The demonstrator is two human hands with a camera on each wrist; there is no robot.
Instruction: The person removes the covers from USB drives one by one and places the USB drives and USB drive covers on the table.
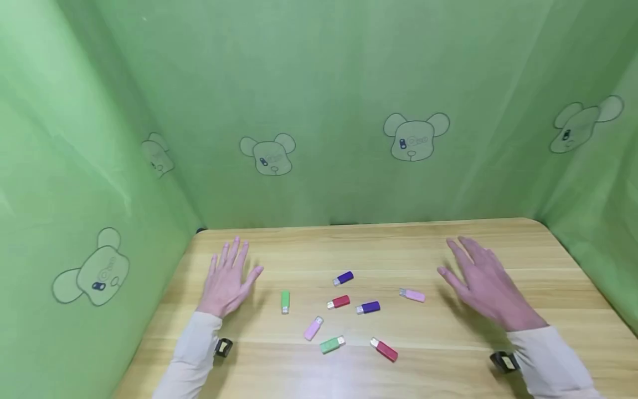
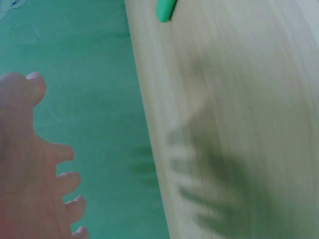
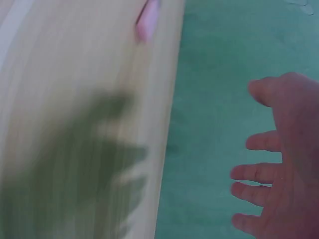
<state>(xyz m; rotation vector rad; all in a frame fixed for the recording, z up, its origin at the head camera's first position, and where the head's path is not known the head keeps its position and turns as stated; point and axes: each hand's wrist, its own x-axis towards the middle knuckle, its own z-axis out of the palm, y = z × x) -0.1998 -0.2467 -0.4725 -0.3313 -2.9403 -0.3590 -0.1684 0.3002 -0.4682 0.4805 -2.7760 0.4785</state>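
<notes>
Step in hand: nothing picked up yet; both hands hover over the tabletop (image 1: 448, 354), flanking eight scattered USB sticks at centre frame.

Left hand (image 1: 226, 280): centre left, palm down, fingers spread wide, empty. Nearest item: green stick (image 1: 285, 301), just to its right.

Right hand (image 1: 485, 285): centre right, tilted, fingers loosely spread, empty. Nearest item: pink stick (image 1: 412, 295), to its left.

Next move, as I judge it: lower one hand and pinch the nearest stick by its narrow sides.

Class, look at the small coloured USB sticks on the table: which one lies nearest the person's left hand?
The green USB stick, alone just right of the left hand; the other sticks lie farther right.
</notes>
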